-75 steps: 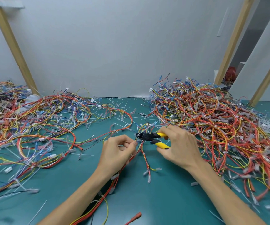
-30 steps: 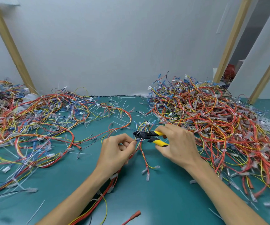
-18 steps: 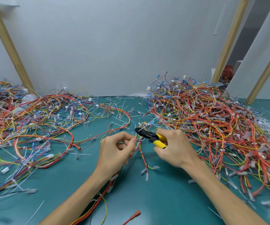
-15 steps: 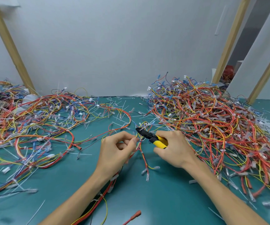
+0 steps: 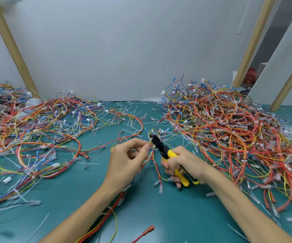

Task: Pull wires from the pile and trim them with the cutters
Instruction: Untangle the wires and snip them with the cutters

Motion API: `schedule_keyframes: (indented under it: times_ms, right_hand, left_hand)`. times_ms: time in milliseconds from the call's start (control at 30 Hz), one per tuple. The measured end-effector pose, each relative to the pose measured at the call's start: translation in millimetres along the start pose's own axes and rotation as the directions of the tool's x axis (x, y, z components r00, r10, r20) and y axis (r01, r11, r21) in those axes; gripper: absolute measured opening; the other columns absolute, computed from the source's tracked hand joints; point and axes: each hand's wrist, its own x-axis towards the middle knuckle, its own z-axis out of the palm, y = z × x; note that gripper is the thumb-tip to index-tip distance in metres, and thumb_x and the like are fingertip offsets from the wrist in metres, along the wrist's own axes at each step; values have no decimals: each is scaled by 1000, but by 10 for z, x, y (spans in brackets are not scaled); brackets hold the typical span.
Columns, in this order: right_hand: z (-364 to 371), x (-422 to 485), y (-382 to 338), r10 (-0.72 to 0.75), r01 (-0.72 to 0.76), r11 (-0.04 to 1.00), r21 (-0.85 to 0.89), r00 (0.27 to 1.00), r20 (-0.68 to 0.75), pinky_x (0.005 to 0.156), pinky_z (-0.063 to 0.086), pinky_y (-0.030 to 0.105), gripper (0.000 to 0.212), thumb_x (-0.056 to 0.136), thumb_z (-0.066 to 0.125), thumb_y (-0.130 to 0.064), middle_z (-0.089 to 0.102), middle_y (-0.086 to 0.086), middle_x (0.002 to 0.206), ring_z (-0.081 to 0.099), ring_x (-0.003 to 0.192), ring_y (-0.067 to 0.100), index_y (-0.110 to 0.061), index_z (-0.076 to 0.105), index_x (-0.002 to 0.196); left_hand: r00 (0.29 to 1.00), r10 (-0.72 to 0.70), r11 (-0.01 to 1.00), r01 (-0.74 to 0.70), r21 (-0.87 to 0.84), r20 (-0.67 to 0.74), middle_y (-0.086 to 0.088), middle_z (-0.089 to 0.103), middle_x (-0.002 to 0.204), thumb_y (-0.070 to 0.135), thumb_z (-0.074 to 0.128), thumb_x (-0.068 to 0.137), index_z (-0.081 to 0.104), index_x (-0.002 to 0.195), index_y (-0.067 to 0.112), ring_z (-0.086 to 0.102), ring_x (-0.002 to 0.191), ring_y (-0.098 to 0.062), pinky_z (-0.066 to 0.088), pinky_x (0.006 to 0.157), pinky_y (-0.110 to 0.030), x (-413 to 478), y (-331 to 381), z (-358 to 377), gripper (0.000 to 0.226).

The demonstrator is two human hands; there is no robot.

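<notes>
The left grip [image 5: 128, 161] pinches a wire bundle [image 5: 154, 161] steady, seemingly so the cutters [image 5: 161, 149], clenched in the right grip [image 5: 182, 163], can nip beside its fingertips.

left hand [image 5: 126, 161] pinches wire bundle [image 5: 154, 165] at thumb and forefinger | right hand [image 5: 182, 163] grips yellow-handled cutters [image 5: 168, 155], black tip at bundle beside left fingertips | big wire pile [image 5: 229, 130] right, looser wires [image 5: 36, 130] left | green table [image 5: 168, 216]
</notes>
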Motion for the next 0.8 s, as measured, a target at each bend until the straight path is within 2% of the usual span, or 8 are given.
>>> schedule_keyframes:
  times_ms: [233, 467, 633, 800]
  right_hand:
    - [49, 16, 14, 9, -8, 999, 48, 1000, -19, 45, 35, 24, 14, 57, 50, -7, 34, 7, 59, 33, 45, 19, -9, 40, 67]
    - [53, 19, 16, 12, -11, 999, 42, 999, -37, 45, 33, 23, 14, 57, 53, -13, 35, 7, 59, 32, 44, 18, -13, 40, 62]
    - [53, 14, 13, 16, -14, 999, 40, 999, -34, 44, 32, 22, 14, 57, 52, -13, 34, 6, 59, 31, 44, 17, -13, 39, 63]
    - [44, 9, 20, 28, -27, 999, 45, 999, -21, 44, 31, 22, 14, 58, 53, -14, 35, 4, 58, 30, 43, 17, -14, 40, 63]
  left_hand:
    - [1000, -4, 1000, 4, 11, -2, -8, 56, 55, 15, 65, 92, 69, 79, 21, 42, 38, -14, 33, 41, -17, 13, -27, -16, 15]
    - [1000, 0, 1000, 0, 20, -3, -10, 57, 55, 15, 65, 92, 69, 79, 19, 43, 37, -14, 34, 40, -17, 15, -26, -19, 15]
    - [1000, -1, 999, 2, 41, -4, -1, 57, 53, 15, 65, 92, 69, 78, 19, 44, 36, -14, 35, 40, -17, 19, -41, -21, 15]
    - [1000, -2, 999, 3, 42, -16, -3, 57, 54, 14, 64, 93, 69, 78, 20, 43, 36, -14, 33, 42, -16, 30, -51, -20, 17]
